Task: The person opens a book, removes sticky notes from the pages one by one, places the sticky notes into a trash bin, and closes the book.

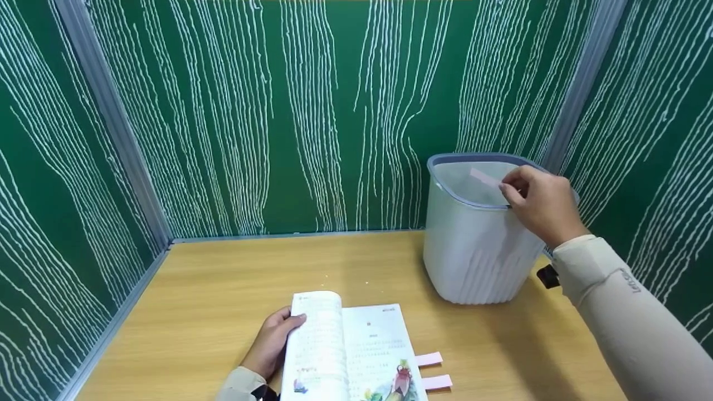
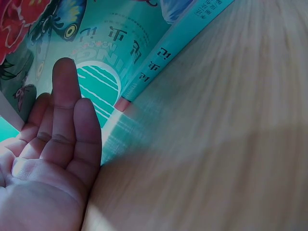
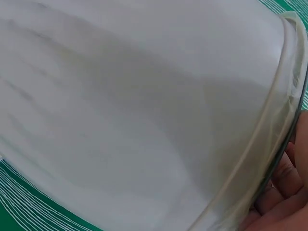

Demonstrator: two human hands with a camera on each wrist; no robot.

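An open book with printed text and coloured drawings lies at the front of the table. My left hand holds its left side, thumb on the page and fingers beneath. In the left wrist view those fingers lie against the teal cover. My right hand pinches a pale pink paper strip over the mouth of a white bin. In the right wrist view the bin's side fills most of the picture; the hand shows at its rim, and the strip is hidden.
Two pink strips, an upper strip and a lower strip, stick out from the book's right edge. Tiny white bits lie on the wooden table behind the book. Green panels with white lines enclose the table.
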